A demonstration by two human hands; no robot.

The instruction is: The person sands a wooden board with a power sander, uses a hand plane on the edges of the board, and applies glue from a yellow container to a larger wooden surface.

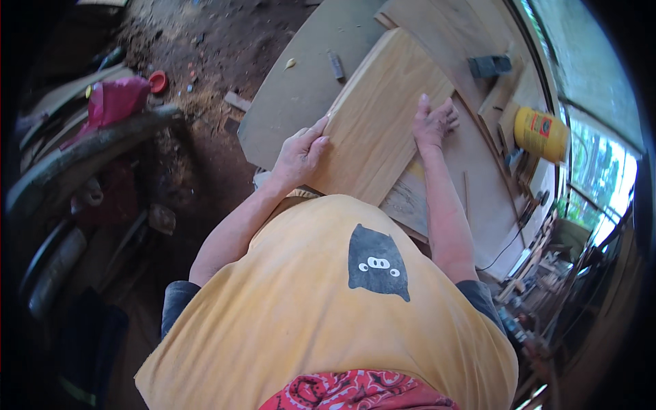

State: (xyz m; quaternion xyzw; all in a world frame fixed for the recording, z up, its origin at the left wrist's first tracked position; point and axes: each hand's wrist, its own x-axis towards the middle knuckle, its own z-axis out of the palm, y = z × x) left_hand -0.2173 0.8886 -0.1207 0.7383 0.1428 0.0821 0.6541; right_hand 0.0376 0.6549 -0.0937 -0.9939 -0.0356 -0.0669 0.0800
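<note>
A broad, pale-brown wooden board (383, 109) lies slanted in front of me, its near end close to my shirt. My left hand (301, 156) is closed on the board's left edge, with the thumb on top and the fingers partly hidden. By the opposite edge is my right hand (434, 124), its thumb raised apart from loosely bent fingers and nothing seen between them. Beneath the board is a light-coloured worktable (294, 102). A small grey block-like piece (335, 66) rests on it, left of the board.
Wooden planks (437, 24) lie at the far right, with a dark block-shaped tool (489, 65) on them. A yellow tub (540, 133) stands beside a window. On the left, a pink container (117, 101) sits near a curved beam (102, 143) above the dirt floor (198, 82).
</note>
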